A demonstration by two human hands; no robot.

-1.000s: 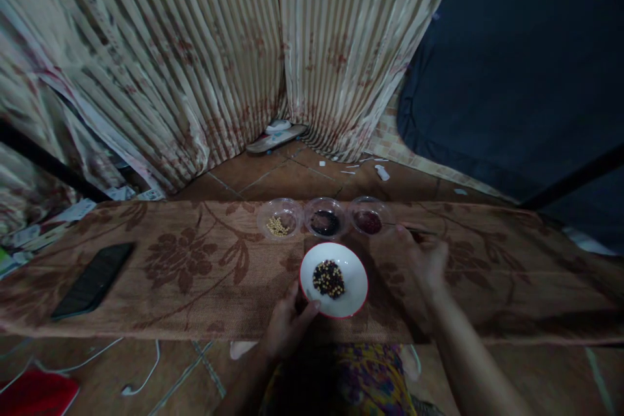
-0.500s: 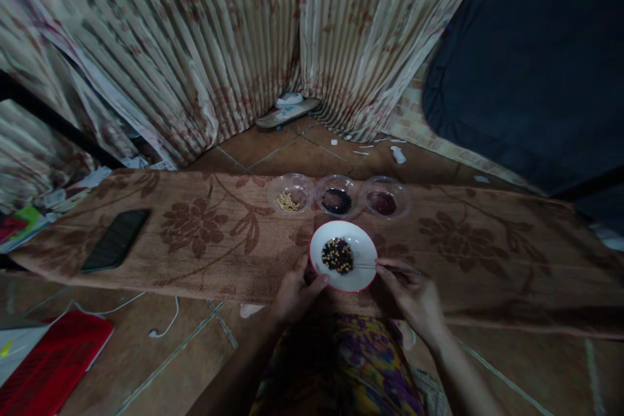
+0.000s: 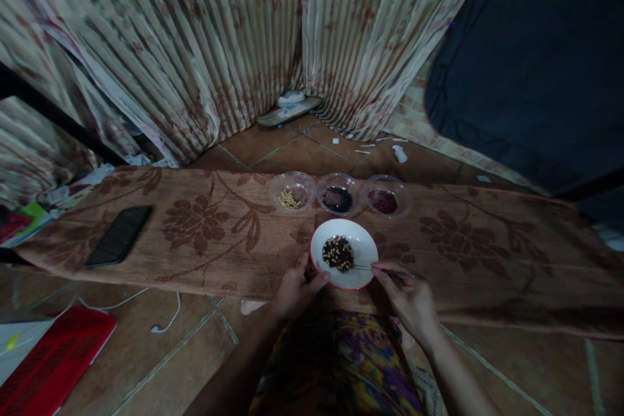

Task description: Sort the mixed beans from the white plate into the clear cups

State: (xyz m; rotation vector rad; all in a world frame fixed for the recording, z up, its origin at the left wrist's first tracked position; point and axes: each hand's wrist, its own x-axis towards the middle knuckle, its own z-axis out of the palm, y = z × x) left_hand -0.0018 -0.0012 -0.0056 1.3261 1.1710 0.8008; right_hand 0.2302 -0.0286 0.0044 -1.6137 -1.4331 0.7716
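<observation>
A white plate with a red rim [image 3: 363, 244] lies on a brown flowered cloth [image 3: 209, 234] and carries a heap of mixed dark and pale beans [image 3: 338, 253]. My left hand [image 3: 296, 289] grips the plate's near left edge. My right hand [image 3: 408, 296] is closed on thin tweezers [image 3: 363, 267] whose tips reach the heap. Behind the plate stand three clear cups: one with pale beans [image 3: 291, 192], one with black beans [image 3: 337, 194], one with red beans [image 3: 387, 195].
A black phone [image 3: 118, 234] lies on the cloth at the left. A red flat case [image 3: 53, 364] and a white cable [image 3: 166, 325] are on the tiled floor. Striped curtains [image 3: 219, 39], a sandal [image 3: 288, 108] and a dark sheet [image 3: 536, 58] lie beyond.
My right hand came back from beside the red-bean cup to the plate's right edge, bringing the tweezers to the heap. The view shifted, and my left hand stayed on the plate.
</observation>
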